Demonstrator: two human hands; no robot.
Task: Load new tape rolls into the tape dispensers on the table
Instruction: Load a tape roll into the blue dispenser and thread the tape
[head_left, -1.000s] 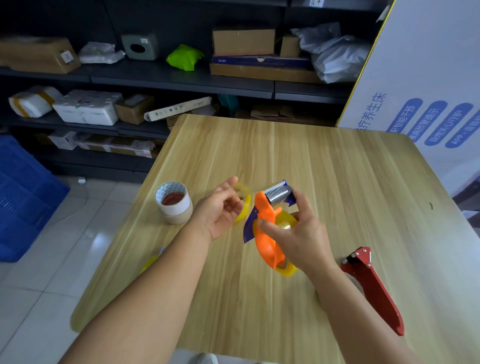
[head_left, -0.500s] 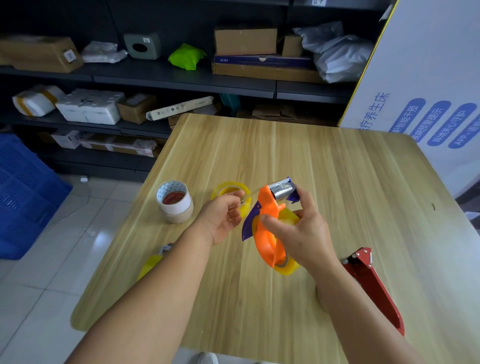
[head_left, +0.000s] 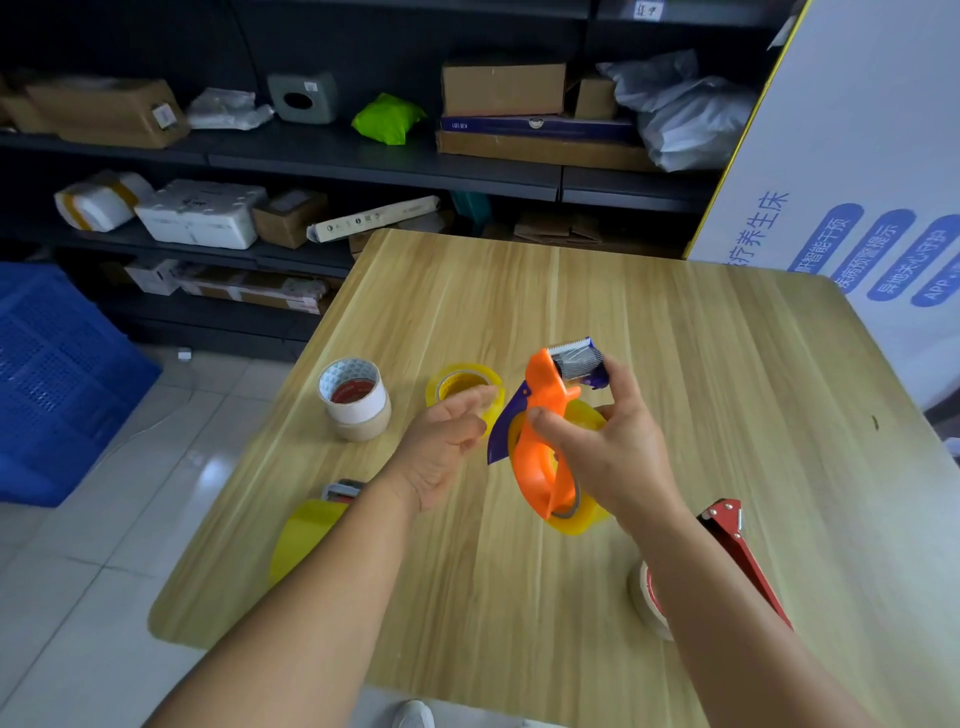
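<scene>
My right hand (head_left: 610, 447) grips an orange tape dispenser (head_left: 545, 452) above the wooden table (head_left: 727, 389); a clear yellowish tape roll (head_left: 584, 514) sits in it, and its metal cutter points up and away. My left hand (head_left: 447, 441) hovers just left of the dispenser with fingers relaxed, holding nothing. Behind its fingertips a yellow tape roll (head_left: 465, 384) lies flat on the table. A red tape dispenser (head_left: 743, 551) lies at the right, partly hidden by my right forearm.
A white-and-tan tape roll (head_left: 356, 400) stands at the table's left. A yellow tape roll in another dispenser (head_left: 311, 525) lies near the left edge under my left forearm. A white roll (head_left: 647, 597) peeks out below my right forearm. Shelves with boxes stand behind.
My left hand has let go of the yellow roll, which now lies on the table, and its fingers have opened. The orange dispenser has stayed in my right hand.
</scene>
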